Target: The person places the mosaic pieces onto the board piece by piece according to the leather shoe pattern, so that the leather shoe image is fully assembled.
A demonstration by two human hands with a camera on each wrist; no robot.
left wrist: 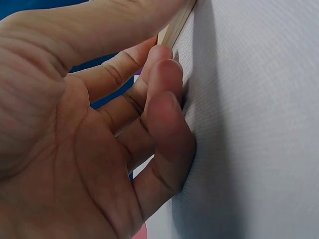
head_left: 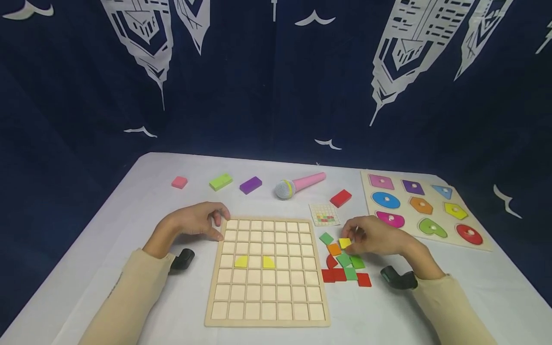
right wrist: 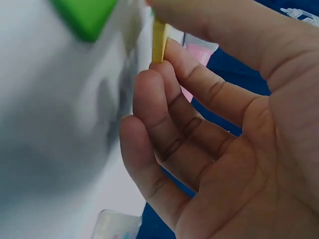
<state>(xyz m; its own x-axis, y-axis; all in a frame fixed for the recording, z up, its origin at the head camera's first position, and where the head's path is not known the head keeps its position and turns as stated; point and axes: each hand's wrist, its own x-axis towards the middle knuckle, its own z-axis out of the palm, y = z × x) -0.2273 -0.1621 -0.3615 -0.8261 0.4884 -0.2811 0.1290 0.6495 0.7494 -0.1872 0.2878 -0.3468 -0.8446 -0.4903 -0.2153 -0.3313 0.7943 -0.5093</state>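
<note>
Nearest, we list one pale wooden gridded board [head_left: 267,323]; its middle row holds two yellow quarter-round tiles, left [head_left: 241,261] and right [head_left: 269,262], one cell between them.

Right of it: a loose cluster of flat red, green and orange tiles [head_left: 343,260], laid, we judge, within easy reach.

Over the cluster: right hand [head_left: 374,235], thumb and fingertips nearly together, pinching one yellow tile [head_left: 345,243]; other fingers loosely bent. Whether the tile clears the cluster we cannot tell.

At the board's far-left corner: left hand [head_left: 194,220], half-spread and relaxed, touching the edge and grasping nothing else, probably to steady it.

Farther: a small printed grid card [head_left: 324,215], perhaps placed for reference; on the right, a wooden shape board [head_left: 411,224] seating nine coloured knobbed pieces.

Farthest: red [head_left: 340,198], purple [head_left: 251,185], lime-green [head_left: 221,181] and pink [head_left: 179,182] rectangular blocks, plus a pink-handled microphone [head_left: 297,185].
</note>
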